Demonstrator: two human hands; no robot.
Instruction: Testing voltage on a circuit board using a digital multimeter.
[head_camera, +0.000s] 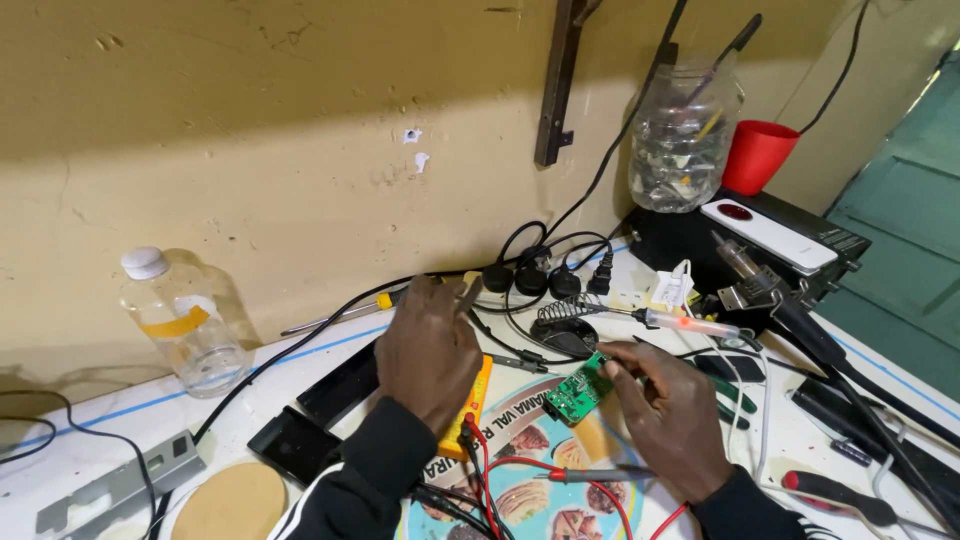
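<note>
The right hand (675, 420) pinches a small green circuit board (580, 390) between thumb and fingers (622, 368), holding it tilted just above the bench (90, 440), over a round printed mat (540, 480). The left hand (430, 345) lies palm-down on a yellow multimeter (478, 395), fingers curled loosely over its top; whether they grip anything I cannot tell. Red and black probe leads (590, 476) lie loose across the mat, neither probe in a hand nor touching the board. A soldering iron (690, 324) rests in its coil stand (562, 318) just behind. Judging from this, the board is picked up and presented, but no probing or soldering is under way.
</note>
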